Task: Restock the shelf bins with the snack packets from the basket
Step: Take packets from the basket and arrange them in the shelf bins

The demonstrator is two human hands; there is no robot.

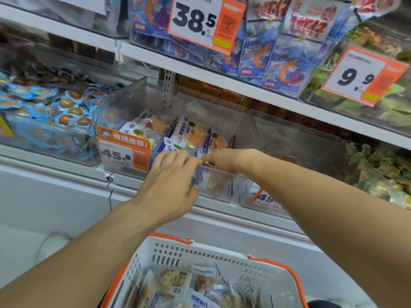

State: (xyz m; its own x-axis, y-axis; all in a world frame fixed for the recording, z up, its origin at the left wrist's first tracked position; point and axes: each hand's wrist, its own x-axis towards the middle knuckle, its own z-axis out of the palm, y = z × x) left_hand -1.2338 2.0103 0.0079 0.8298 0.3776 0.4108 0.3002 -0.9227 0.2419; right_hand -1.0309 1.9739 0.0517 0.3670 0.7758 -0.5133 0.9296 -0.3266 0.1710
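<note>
1. Hands at the clear bin (124,103): left hand (171,174) rests on the front lip, fingers loosely bent; right hand (224,161) reaches inside, its fingers curled down among the fish-slice packets (191,134), exact grip unclear.
2. Basket (200,252) below holds more packets.
3. Advice: pack the packets down and towards the back to free room at the front.

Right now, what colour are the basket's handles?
Orange handles on a white basket; head view.

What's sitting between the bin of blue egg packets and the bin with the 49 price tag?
In the head view, a clear bin of fish-slice packets tagged 45.8; both hands, left and right, reach into it.
</note>
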